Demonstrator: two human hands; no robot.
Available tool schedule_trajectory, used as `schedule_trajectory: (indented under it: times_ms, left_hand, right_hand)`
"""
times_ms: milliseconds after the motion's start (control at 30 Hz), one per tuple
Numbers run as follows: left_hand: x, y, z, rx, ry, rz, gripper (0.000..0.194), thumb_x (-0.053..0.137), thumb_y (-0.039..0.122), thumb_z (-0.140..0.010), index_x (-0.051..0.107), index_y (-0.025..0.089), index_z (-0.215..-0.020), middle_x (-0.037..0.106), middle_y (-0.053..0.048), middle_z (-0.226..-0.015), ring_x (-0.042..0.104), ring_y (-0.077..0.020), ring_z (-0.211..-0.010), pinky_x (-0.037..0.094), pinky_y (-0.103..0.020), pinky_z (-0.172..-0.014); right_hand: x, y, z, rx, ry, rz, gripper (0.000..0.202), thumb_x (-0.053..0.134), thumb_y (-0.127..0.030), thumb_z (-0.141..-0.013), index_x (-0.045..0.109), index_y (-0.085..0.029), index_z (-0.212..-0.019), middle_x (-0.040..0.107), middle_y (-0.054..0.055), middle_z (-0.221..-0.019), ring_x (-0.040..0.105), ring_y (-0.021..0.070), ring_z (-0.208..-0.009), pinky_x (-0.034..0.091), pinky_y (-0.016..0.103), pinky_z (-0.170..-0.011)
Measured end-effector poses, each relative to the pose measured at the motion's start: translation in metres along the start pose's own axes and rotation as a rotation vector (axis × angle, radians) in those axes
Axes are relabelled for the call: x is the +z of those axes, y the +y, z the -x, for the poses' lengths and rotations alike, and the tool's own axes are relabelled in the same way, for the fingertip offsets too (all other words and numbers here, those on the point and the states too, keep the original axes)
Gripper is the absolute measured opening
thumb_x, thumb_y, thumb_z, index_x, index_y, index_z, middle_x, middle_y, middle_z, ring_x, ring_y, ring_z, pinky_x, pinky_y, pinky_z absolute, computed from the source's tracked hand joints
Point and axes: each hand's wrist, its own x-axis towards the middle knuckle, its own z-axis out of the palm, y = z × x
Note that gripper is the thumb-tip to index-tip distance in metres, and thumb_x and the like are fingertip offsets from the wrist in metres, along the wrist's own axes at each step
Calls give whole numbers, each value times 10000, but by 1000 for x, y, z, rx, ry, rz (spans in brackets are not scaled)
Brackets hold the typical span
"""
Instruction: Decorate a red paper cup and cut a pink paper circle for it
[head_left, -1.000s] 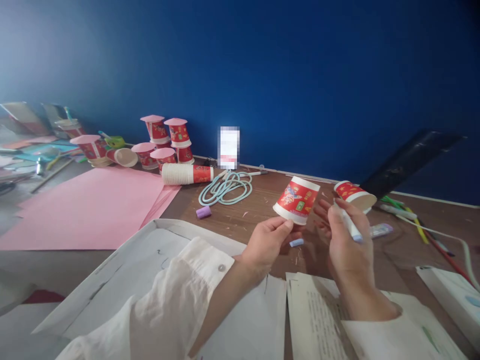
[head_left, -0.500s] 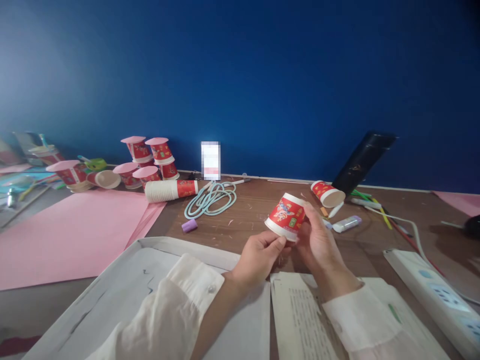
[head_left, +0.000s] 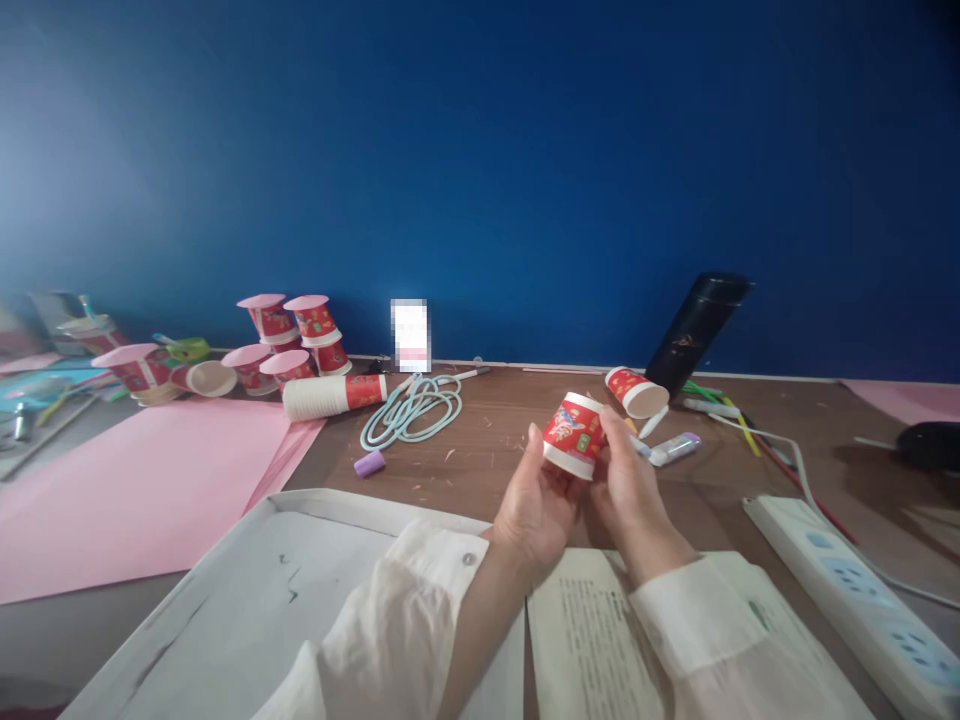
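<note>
1 tapered ppr cup (head_left: 571, 437) btwn hands (head_left: 536, 512)

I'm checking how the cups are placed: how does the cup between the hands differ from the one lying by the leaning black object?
The held cup is upside down, slightly tilted; the lying cup is on its side, its open mouth showing.
The held cup sits between the left hand and right hand; the lying cup rests on the tabletop.
Both are red with white rims.
</note>
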Motion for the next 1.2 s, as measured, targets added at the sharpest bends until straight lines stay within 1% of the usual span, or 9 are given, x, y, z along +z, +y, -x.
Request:
schedule_trajectory:
  times_ms: [133,367,467,533,700,800,900,1067,1200]
  left_hand:
    - [2,5,-1,-24,-7,61,548,573,557,-892,683,94,-1165,682,-144,-1223,648,-219,-1086,489,-282,-981]
    - [-9,13,-9,4,-17,127,248,666,271,-857,718,114,-1042,746,-89,-1030,693,-172,-957,504,-258,-962]
    - [-11,16,-11,-1,-42,98,242,669,231,-838,720,103,-1037,745,-97,-1039,690,-176,-966,495,-263,-976]
    - [-12,18,-12,10,-16,78,221,676,239,-831,723,113,-1006,746,-93,-1019,689,-179,-954,500,-269,-960]
    - [-14,17,-15,26,170,59,144,718,203,-793,715,142,-924,742,-76,-942,679,-190,-973,506,-269,-925]
    - [-15,15,-16,29,163,70,188,745,198,-763,709,136,-937,739,-93,-1008,652,-215,-1087,485,-274,-973]
    - [-15,13,-16,56,130,62,239,773,211,-739,708,137,-958,731,-98,-1074,626,-225,-1151,462,-274,-1011]
    - [-13,13,-14,83,137,25,252,779,216,-741,715,136,-971,733,-86,-1040,641,-218,-1116,451,-286,-1018]
    - [-14,12,-13,110,96,3,263,790,228,-734,716,135,-969,733,-82,-1025,645,-221,-1098,437,-298,-1027]
  right_hand:
    - [-3,8,-1,13,32,75,521,804,-484,-701,643,-247,-1137,721,8,-994,701,204,-872,589,349,-778]
    - [-7,13,2,-113,-43,405,461,767,-504,-749,651,-273,-1130,689,15,-1040,674,207,-938,566,351,-812]
    - [-7,6,5,-229,-4,545,443,730,-508,-789,650,-273,-1155,679,36,-1114,660,216,-999,554,373,-854]
    - [-6,0,9,-338,4,579,432,661,-502,-854,623,-258,-1209,674,65,-1160,660,225,-1024,553,400,-865]
    - [-3,-13,23,-672,-56,776,404,506,-409,-970,588,-218,-1317,713,103,-1082,682,205,-866,549,423,-827]
    - [-4,-15,30,-853,-143,915,344,538,-338,-957,641,-222,-1264,711,109,-1144,683,218,-887,534,435,-853]
    - [-6,-16,33,-905,-208,971,289,545,-294,-951,672,-210,-1196,727,106,-1110,693,239,-925,535,442,-862]
    - [-6,-20,29,-1024,-168,1052,236,594,-230,-916,685,-200,-1132,751,91,-1027,702,242,-931,539,416,-856]
    - [-5,-22,28,-1088,-177,1107,209,585,-205,-915,689,-206,-1095,757,76,-977,701,240,-916,527,418,-868]
